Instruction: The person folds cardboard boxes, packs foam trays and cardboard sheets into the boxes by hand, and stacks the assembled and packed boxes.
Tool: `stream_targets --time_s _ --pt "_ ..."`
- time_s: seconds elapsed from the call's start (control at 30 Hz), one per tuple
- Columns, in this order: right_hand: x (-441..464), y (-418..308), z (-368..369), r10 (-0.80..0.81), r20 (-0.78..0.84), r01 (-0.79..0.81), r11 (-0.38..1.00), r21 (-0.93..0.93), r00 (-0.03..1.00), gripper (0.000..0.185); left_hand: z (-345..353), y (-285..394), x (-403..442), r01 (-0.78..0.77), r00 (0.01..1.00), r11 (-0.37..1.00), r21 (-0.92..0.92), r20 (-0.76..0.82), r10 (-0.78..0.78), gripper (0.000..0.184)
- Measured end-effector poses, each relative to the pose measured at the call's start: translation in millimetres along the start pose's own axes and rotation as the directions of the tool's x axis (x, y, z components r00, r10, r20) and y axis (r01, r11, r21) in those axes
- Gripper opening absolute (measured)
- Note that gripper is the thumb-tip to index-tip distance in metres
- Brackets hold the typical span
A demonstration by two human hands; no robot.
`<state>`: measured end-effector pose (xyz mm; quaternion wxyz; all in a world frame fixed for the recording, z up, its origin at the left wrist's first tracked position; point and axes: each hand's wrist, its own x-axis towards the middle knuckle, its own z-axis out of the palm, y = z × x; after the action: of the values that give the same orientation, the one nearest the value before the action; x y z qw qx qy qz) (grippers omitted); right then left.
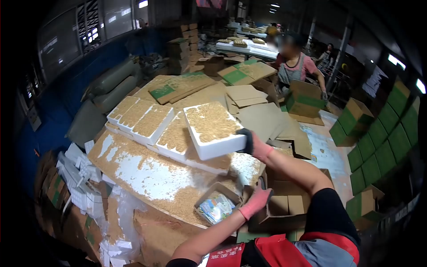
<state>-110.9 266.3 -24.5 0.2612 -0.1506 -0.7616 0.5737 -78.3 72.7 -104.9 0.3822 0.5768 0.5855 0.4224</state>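
My right hand (255, 146), in a pink and dark glove, grips the right end of a white foam tray (218, 150). The tray is tilted above the table, its top covered in light brown granules like sawdust. Under it, more foam trays (153, 120) with the same granules lie in a row. My left hand (259, 198), gloved alike, closes on the near left edge of an open cardboard box (287, 218); its fingertips are partly hidden. Cardboard pieces show inside that box. Beside my left hand, a small carton (200, 209) holds printed cards or leaflets (216, 208).
Spilled granules cover much of the table (147, 175). Flattened cardboard (182, 86) lies at the back. A co-worker (296, 66) handles a green and brown box (304, 99) across the table. Green boxes (378, 155) are stacked at right; white foam pieces (84, 178) are heaped at left.
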Motion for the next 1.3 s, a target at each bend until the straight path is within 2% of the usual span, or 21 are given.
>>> stream_targets --time_s 0.07,0.1,0.13,0.2,0.23,0.3,0.43,0.57,0.7,0.77,0.8,0.83,0.87,0.93,1.0,1.03,1.07,1.1,1.13,1.23,1.3 --pt "-78 -43 -64 0.420 -0.120 -0.278 0.761 0.586 0.899 0.035 -12 11 4 -0.015 0.999 1.000 0.003 0.037 0.015 0.028" --pt "-124 -78 -83 0.413 -0.211 -0.229 0.785 0.576 0.886 0.034 -12 -1 9 0.000 0.994 0.997 -0.080 0.105 0.009 0.035" --pt "-170 -112 -107 0.401 -0.252 -0.230 0.827 0.512 0.881 0.035 0 -31 20 -0.193 0.981 0.981 -0.031 0.011 0.193 0.038" --pt "-275 -123 -177 0.192 -0.491 -0.115 0.976 0.183 0.850 0.035 -1 -35 20 -0.195 0.981 0.962 -0.192 -0.036 0.192 0.042" --pt "-315 -162 -185 0.330 -0.523 -0.160 0.925 0.344 0.786 0.031 -16 -4 15 0.009 0.999 0.923 -0.384 0.045 0.009 0.043" --pt "-396 -190 -232 0.372 -0.520 -0.269 0.926 0.266 0.769 0.032 -26 34 8 -0.008 0.997 0.926 -0.378 0.071 0.037 0.048" --pt "-447 -218 -239 0.106 -0.275 -0.250 0.782 -0.570 0.956 0.018 -25 35 10 0.241 0.957 0.581 -0.777 0.290 -0.008 0.052" --pt "-396 -195 -231 0.335 -0.085 -0.346 0.919 -0.191 0.938 0.024 -13 70 -11 0.331 0.934 0.520 -0.787 0.351 -0.063 0.059" --pt "-344 -154 -209 0.205 0.177 -0.089 0.856 -0.509 0.963 0.035 -34 55 -30 0.348 0.935 0.761 -0.548 0.145 -0.323 0.052" --pt "-330 -173 -169 0.604 -0.088 -0.575 0.690 -0.440 0.792 0.040 -39 71 -41 0.304 0.946 0.876 -0.376 0.010 -0.324 0.050" --pt "-336 -165 -156 0.427 -0.175 -0.426 0.614 -0.664 0.887 0.046 -36 70 -38 0.300 0.949 0.866 -0.400 0.033 -0.314 0.051" --pt "-348 -136 -151 -0.019 -0.005 0.001 0.266 -0.964 1.000 0.051 -34 69 -35 0.298 0.951 0.855 -0.424 0.057 -0.303 0.052" --pt "-348 -135 -138 0.006 -0.006 -0.008 0.238 -0.971 1.000 0.051 -31 68 -32 0.296 0.953 0.844 -0.448 0.080 -0.292 0.054" --pt "-352 -105 -129 0.319 -0.003 -0.090 0.257 -0.962 0.948 0.049 -18 49 -22 0.155 0.987 0.925 -0.348 0.026 -0.156 0.053" --pt "-352 -67 -128 0.655 0.002 -0.212 0.247 -0.945 0.755 0.047 -11 -2 -11 -0.253 0.959 0.948 0.191 -0.080 0.272 0.051" --pt "-345 -60 -122 0.734 -0.004 -0.234 0.212 -0.949 0.680 0.047 -5 -37 -4 -0.496 0.781 0.616 0.612 0.005 0.624 0.051" --pt "-343 -49 -128 0.728 0.074 -0.132 0.221 -0.966 0.682 0.045 -13 -4 -13 -0.228 0.966 0.901 0.369 -0.026 0.256 0.051" --pt "-329 -42 -134 0.723 0.149 -0.027 0.226 -0.974 0.675 0.043 -21 43 -26 0.130 0.989 0.987 0.089 0.056 -0.136 0.052" --pt "-289 -77 -115 0.791 0.130 0.098 0.089 -0.991 0.597 0.038 -29 61 -29 0.172 0.972 0.974 0.147 0.135 -0.193 0.060" --pt "-154 -158 -34 0.294 -0.009 -0.217 0.684 -0.697 0.956 0.025 12 11 -20 0.186 0.982 0.982 -0.026 0.029 -0.185 0.073" --pt "-48 -125 23 0.426 0.162 -0.379 0.889 -0.258 0.890 0.026 21 5 -17 0.173 0.985 0.984 -0.029 0.032 -0.172 0.074"
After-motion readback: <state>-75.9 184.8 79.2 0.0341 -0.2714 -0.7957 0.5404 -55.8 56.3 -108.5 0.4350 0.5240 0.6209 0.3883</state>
